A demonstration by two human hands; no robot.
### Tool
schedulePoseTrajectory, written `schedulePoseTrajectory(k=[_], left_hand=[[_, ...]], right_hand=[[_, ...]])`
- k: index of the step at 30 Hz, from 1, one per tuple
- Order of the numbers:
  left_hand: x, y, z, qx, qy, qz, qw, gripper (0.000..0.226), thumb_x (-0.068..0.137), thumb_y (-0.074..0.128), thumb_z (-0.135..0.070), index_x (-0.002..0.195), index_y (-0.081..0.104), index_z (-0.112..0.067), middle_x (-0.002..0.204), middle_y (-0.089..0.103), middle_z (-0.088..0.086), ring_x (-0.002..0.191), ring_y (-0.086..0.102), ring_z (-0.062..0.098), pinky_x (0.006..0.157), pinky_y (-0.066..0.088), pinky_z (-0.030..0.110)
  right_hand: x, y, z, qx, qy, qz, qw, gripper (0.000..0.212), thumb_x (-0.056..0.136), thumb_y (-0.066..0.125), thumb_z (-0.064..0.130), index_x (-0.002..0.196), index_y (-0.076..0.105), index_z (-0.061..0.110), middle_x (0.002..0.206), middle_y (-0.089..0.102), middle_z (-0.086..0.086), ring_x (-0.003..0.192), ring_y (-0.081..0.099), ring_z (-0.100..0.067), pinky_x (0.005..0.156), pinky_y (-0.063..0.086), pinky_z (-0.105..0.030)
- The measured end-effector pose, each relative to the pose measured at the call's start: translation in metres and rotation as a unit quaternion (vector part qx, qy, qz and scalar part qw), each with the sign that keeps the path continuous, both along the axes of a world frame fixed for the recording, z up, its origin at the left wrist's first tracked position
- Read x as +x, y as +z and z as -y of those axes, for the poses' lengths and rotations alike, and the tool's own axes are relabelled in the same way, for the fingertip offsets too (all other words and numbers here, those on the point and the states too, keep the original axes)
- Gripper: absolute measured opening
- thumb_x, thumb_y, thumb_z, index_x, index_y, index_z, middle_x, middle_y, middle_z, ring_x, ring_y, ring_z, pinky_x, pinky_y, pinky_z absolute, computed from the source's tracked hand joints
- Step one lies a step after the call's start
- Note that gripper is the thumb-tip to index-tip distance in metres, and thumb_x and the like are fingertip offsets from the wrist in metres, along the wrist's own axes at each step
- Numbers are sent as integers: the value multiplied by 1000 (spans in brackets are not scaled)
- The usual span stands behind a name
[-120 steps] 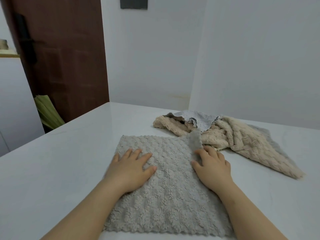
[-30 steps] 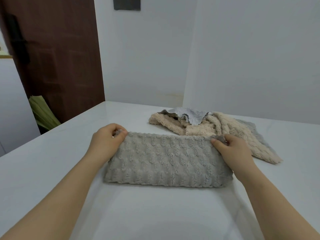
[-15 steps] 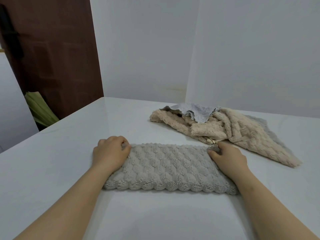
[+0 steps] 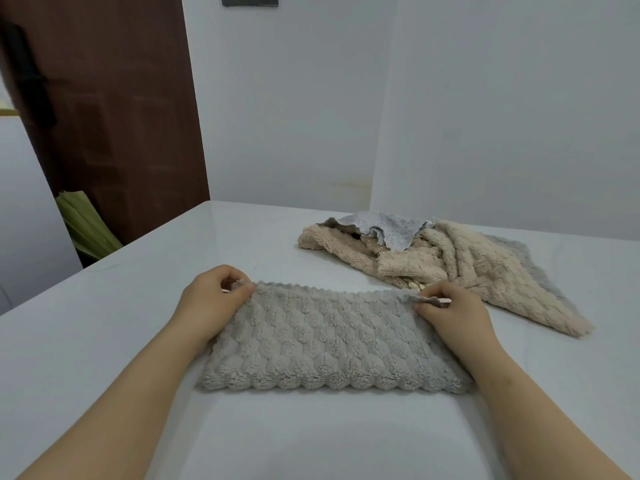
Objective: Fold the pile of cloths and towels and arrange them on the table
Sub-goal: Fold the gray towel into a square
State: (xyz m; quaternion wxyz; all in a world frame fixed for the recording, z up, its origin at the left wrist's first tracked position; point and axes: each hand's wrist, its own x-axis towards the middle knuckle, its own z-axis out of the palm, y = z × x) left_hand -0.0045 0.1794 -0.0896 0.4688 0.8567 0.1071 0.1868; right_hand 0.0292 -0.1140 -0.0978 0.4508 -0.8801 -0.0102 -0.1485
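A fluffy grey towel (image 4: pixel 329 337), folded in half into a wide strip, lies on the white table (image 4: pixel 104 323) in front of me. My left hand (image 4: pixel 214 299) pinches its far left corner. My right hand (image 4: pixel 450 313) pinches its far right corner. Behind and to the right sits an unfolded pile (image 4: pixel 433 258): beige fluffy towels, a thin light grey cloth (image 4: pixel 388 226) on top, and a grey towel edge (image 4: pixel 526 268) showing under the beige one.
White walls stand close behind the table and form a corner at the back. A brown door (image 4: pixel 110 116) is at the left, with a green folded thing (image 4: pixel 86 223) leaning beside it past the table's left edge.
Since four seconds ago the flat grey towel has been folded in half. In the last half second my hands went from pressing its ends to pinching the far corners.
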Motion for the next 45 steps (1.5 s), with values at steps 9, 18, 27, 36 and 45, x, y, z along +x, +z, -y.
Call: schedulePoseTrajectory(k=[9,18,27,36,45], left_hand=[[-4,3,-10,-115,-41,-106,987,10,79,70,-6,76,61,-8,75,65,14,59,56,22,57,42,27],[-3,9,-4,-96,13,60,993,7,81,69,-15,77,64,-16,86,67,11,82,59,22,86,48,41],[-14,32,0,-161,24,182,970,16,82,66,-10,73,61,-21,75,62,-5,63,58,-5,67,47,14],[-23,42,-6,-188,18,243,952,15,85,62,-12,72,60,-19,52,63,-18,51,56,-6,55,47,9],[-24,45,3,-235,7,226,945,16,88,59,-15,76,56,-24,56,62,-11,50,57,-2,54,51,22]], right_hand=[[-3,11,1,280,45,-152,947,17,78,64,-7,67,60,6,62,62,-11,53,60,-22,52,51,-25],[-7,22,0,280,76,-196,937,9,81,64,-3,78,61,5,75,65,-14,67,61,-28,71,52,-38],[-7,37,1,453,110,-58,883,23,83,53,-11,74,61,9,59,64,2,61,61,-9,58,51,-16],[-12,50,5,482,154,59,861,11,55,69,9,50,70,19,59,66,8,62,64,-3,58,52,-15],[-15,59,10,404,78,78,908,15,77,65,1,70,64,14,55,67,7,54,64,-6,51,53,-17]])
